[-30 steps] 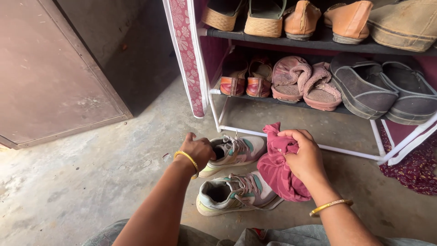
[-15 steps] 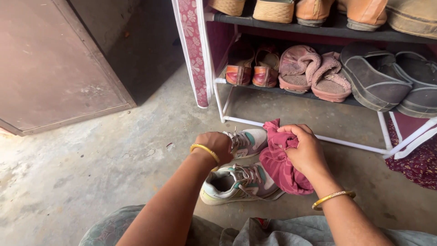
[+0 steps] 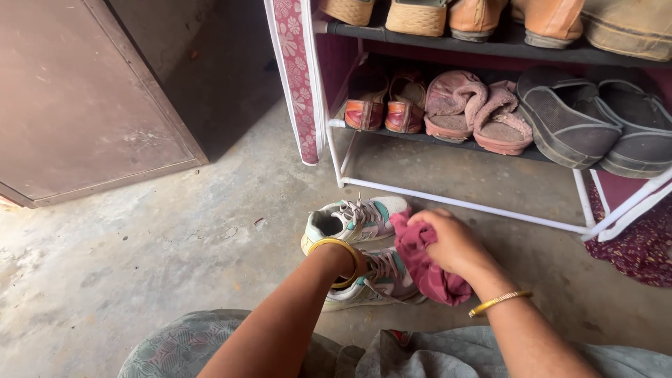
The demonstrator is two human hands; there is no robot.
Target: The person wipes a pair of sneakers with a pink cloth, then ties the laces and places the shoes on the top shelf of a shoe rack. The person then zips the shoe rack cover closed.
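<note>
1. Right hand (image 3: 451,241) clenched on a bunched maroon cloth (image 3: 427,269), pressed against the near sneaker (image 3: 378,280), apparently for wiping.
2. Left hand (image 3: 344,260) reaching down at that sneaker's opening, seemingly to steady it; grip hidden behind the wrist, so cannot tell.
3. Far sneaker (image 3: 353,220) resting just beyond on the concrete floor (image 3: 161,259), before the shoe rack (image 3: 462,203).

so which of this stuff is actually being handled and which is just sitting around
In hand:
right hand grips maroon cloth
left hand, hidden, reaches into near sneaker
far sneaker alongside

Sitting around:
shoe rack
pink slippers
grey shoes
metal door
</note>
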